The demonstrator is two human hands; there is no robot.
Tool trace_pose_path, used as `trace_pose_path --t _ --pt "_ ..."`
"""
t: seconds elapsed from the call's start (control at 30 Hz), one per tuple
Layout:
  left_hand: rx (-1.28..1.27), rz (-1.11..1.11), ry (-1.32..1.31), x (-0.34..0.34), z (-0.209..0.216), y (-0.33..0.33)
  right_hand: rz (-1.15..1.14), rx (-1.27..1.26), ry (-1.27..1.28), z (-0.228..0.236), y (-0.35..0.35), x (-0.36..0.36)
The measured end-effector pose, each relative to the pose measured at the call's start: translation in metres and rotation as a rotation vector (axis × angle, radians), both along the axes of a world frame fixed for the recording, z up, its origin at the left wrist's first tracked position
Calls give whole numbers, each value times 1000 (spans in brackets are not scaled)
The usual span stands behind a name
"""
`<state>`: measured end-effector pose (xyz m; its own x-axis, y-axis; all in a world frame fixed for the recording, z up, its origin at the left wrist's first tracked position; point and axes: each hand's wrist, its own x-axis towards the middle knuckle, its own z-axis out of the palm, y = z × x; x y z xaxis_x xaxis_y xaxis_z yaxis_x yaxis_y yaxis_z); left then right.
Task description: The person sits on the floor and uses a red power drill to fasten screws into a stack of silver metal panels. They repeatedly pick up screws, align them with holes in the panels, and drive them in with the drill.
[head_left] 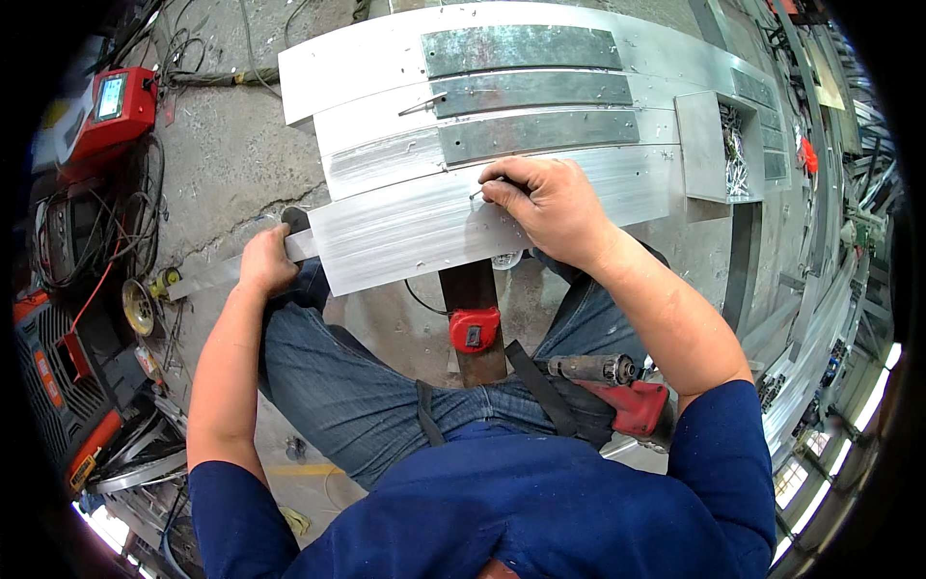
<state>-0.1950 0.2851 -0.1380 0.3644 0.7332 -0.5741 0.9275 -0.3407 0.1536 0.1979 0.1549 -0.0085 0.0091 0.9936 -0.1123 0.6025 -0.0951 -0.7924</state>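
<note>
From my remote post I see the left arm come in at the near left, its bare forearm [231, 347] running away to the far side and the left hand [267, 259] turned back-up, its fingers curled down largely out of my sight. I have the right arm bent at the elbow on the right, its forearm [670, 304] slanting inward to the far left, where the right hand [555, 203] pinches thumb against fingertips, knuckles up, ahead of the torso.
</note>
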Motion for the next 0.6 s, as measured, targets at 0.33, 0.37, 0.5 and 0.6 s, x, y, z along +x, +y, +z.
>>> trace_pose_path --t 0.33,0.37,0.5,0.6 --pt "29 -4 -27 -1 -1 -2 17 49 -77 -3 -1 -8" --pt "25 -3 -26 -2 -1 -2 13 63 -75 -3 -1 -9" --pt "13 0 -12 -2 -2 -1 35 94 -186 -7 -2 -13" --pt "2 2 19 0 3 1 101 182 -352 -5 -6 -20"
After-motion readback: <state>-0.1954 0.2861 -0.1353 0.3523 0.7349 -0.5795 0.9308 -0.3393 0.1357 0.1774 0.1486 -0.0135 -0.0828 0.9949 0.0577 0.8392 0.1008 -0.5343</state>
